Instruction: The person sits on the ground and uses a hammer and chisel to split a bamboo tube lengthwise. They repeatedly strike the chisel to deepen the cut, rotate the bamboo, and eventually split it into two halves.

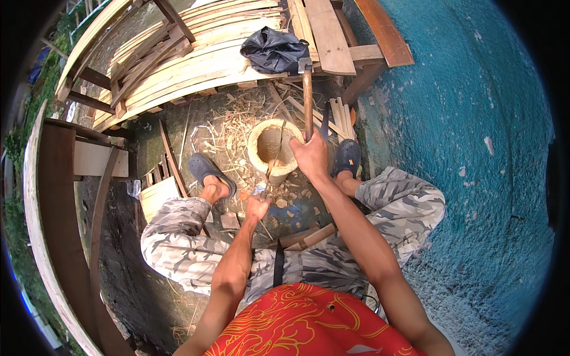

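Note:
Between my feet stands a pale, round, hollowed wooden block (256,148) with a thick rough rim. My left hand (258,207) is closed around the near end of a long, thin metal tool (271,169), perhaps a chisel; its narrow shaft reaches over the opening, and I cannot tell whether its far tip touches the wood. At the block's right side, my right hand (311,155) grips the wooden handle of a hammer (307,98). The hammer's metal head points away from me, beside a black plastic bag (274,50).
Wood shavings (228,127) and chips litter the ground around the block. Beyond it is a platform of pale wooden slats (208,59) carrying the bag and loose boards (328,38). A rough blue wall (475,148) rises at right; a wooden frame (56,196) stands at left.

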A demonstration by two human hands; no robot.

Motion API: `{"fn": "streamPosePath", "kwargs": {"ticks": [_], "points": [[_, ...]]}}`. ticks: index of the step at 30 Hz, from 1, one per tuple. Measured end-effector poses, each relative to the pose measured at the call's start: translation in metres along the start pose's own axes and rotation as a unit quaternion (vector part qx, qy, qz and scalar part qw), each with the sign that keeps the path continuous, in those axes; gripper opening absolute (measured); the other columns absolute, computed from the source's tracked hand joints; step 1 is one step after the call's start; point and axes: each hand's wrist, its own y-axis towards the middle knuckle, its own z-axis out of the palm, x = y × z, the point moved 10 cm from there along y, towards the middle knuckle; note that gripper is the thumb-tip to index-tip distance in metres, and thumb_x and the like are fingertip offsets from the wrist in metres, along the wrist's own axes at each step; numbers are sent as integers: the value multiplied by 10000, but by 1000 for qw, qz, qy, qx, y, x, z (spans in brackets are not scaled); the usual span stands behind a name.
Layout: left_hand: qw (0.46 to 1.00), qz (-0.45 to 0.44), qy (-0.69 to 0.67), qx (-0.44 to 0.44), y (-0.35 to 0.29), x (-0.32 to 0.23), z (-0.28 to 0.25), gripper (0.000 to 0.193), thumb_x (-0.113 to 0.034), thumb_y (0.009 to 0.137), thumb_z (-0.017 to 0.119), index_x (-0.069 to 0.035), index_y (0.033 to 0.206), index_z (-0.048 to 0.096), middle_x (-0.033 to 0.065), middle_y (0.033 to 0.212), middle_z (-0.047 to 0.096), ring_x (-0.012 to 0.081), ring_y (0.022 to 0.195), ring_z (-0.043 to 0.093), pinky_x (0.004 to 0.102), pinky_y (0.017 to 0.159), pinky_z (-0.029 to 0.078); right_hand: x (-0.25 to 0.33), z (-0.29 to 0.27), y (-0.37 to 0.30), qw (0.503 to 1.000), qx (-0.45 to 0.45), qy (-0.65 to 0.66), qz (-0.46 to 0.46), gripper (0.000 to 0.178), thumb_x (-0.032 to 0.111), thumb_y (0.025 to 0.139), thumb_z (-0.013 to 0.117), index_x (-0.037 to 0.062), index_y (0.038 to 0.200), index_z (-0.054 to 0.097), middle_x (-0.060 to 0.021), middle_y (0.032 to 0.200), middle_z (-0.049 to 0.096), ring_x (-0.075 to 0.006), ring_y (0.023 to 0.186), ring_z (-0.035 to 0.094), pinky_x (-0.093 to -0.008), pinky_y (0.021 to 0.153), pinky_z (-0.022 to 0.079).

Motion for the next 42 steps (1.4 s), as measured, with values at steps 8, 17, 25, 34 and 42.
{"fn": "streamPosePath", "kwargs": {"ticks": [8, 17, 25, 34, 42], "points": [[997, 27, 61, 37, 9, 4, 8, 577, -361, 861, 686, -3, 1306, 607, 224, 1202, 691, 345, 1153, 640, 381, 1021, 468, -1, -7, -9, 1000, -4, -7, 14, 394, 231, 802, 705, -52, 1054, 597, -259, 909, 679, -429, 871, 670, -453, 810, 514], [999, 22, 44, 1, 1, 19, 2, 562, -515, 807, 694, -94, 1178, 714, 243, 1124, 704, 394, 1089, 671, 462, 923, 530, -15, 10, -17, 996, 79, 3, 44, 425, 219, 787, 691, -57, 1093, 589, -215, 921, 672, -320, 845, 665, -410, 785, 509], [994, 47, 81, -54, -17, 10, -5, 469, -475, 814, 694, -111, 1108, 734, 219, 1018, 723, 400, 973, 684, 473, 879, 538, -39, 22, -21, 982, 132, 81, 111, 453, 108, 801, 645, -88, 1204, 573, -159, 995, 679, -228, 867, 649, -350, 803, 506], [989, 83, 54, -112, -27, 9, -9, 355, -445, 766, 734, -121, 908, 708, 168, 857, 717, 398, 857, 682, 504, 773, 529, -41, 11, -39, 986, 146, 26, 83, 419, 64, 814, 576, -81, 1208, 574, -118, 1051, 673, -183, 908, 631, -310, 844, 492], [967, 183, 8, -177, -14, 2, -9, 331, -372, 710, 771, -116, 881, 650, 127, 882, 693, 367, 873, 664, 484, 764, 530, -29, 11, -45, 989, 126, 62, 47, 379, 32, 821, 583, -93, 1178, 555, -148, 1038, 669, -211, 933, 634, -322, 862, 494]]}}
